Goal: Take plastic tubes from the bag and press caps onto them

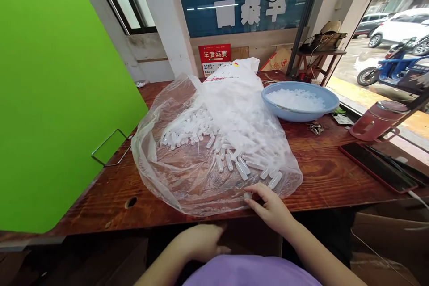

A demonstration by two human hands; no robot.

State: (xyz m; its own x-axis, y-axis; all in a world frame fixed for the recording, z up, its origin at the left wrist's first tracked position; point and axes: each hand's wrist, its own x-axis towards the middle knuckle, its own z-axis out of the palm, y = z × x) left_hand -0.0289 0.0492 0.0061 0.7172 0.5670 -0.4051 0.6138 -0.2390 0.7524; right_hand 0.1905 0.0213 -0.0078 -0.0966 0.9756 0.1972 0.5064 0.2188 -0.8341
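Note:
My right hand (268,205) is closed in a pinch over the front edge of the clear plastic bag (187,183). Between its thumb and forefinger is a small, whitish, translucent plastic piece (248,195). Just beyond those fingertips lie several small translucent plastic vials (240,170) on the bag's spread film. A heap of small white plastic pieces (191,127) sits farther left, inside the open mouth of the bag. My left hand (204,241) is low, in front of the table edge. Motion smears it, and its fingers cannot be made out clearly.
On the wooden table (331,161), a blue basin (291,116) of white pieces stands at the right. Beyond it are a pink cup (372,118) and a phone (377,165). A large green panel (60,98) with a wire stand (112,147) rises at the left.

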